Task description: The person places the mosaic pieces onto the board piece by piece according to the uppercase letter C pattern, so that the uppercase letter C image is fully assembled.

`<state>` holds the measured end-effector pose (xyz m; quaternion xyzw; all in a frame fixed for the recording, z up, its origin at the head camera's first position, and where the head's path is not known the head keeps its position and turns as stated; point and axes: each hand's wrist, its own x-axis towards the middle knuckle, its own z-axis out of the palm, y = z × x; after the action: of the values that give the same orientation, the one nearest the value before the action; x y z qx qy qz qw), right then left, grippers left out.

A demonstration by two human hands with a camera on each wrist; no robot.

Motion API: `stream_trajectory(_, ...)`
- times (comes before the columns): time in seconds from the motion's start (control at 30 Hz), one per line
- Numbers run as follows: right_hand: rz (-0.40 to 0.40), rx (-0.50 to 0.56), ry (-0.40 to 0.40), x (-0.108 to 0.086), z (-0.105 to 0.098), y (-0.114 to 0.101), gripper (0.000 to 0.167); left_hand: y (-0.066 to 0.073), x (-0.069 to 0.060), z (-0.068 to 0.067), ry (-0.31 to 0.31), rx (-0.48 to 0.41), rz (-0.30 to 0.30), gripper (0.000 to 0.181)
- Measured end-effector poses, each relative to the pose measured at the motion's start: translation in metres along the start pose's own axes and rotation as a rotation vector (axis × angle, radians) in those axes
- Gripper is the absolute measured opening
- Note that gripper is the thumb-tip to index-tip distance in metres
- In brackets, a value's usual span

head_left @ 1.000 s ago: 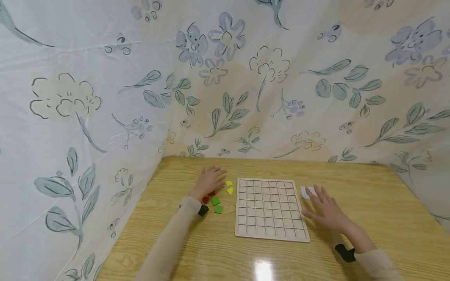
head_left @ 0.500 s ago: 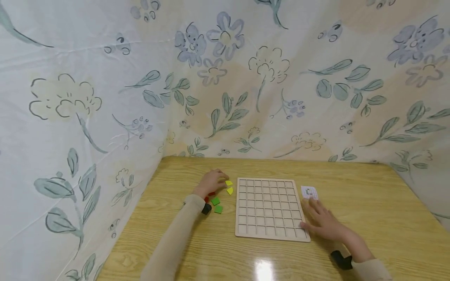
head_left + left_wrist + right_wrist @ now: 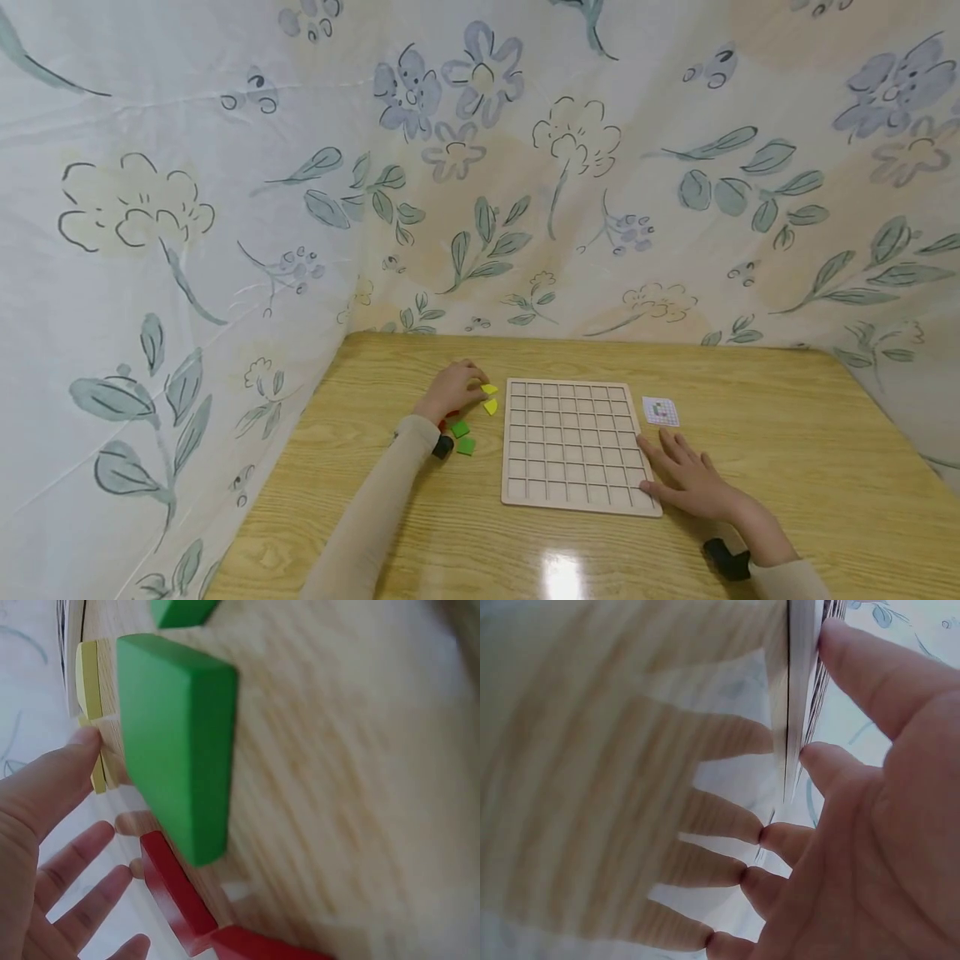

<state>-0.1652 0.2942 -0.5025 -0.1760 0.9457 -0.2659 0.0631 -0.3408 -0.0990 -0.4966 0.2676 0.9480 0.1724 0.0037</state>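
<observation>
My left hand (image 3: 453,392) pinches the farther yellow quarter-round tile (image 3: 489,389) between thumb and a finger, at the left of the wooden grid board (image 3: 573,446). In the left wrist view the thumb lies on that tile, its other fingers spread. A second yellow tile (image 3: 491,407) lies just nearer. Two green tiles (image 3: 460,428) sit beside the wrist, and red tiles (image 3: 176,896) lie under the hand, partly hidden in the head view. My right hand (image 3: 696,486) rests with thumb and index fingertip on the board's right edge, the other fingertips touching the table.
A small white card (image 3: 661,411) with a printed grid pattern lies right of the board, beyond my right fingers. The wood-grain table (image 3: 600,558) meets a floral cloth (image 3: 487,275) at its back and sides.
My left hand has moved slightly right and its fingers have closed on the farther yellow tile. My right hand has drawn back from the card onto the board's right edge, uncovering the card.
</observation>
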Motion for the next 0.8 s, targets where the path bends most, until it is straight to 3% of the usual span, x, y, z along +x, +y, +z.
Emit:
stream_trajectory(0.53,0.015,0.024,-0.006,-0.003,0.003,-0.004,0.069,0.001,-0.002,0.003,0.056,0.082,0.001,0.031)
stream_trajectory(0.8,0.014,0.006,0.003,-0.004,0.005,-0.003,0.069,0.011,-0.005,0.003,0.092,0.089,-0.002,0.03)
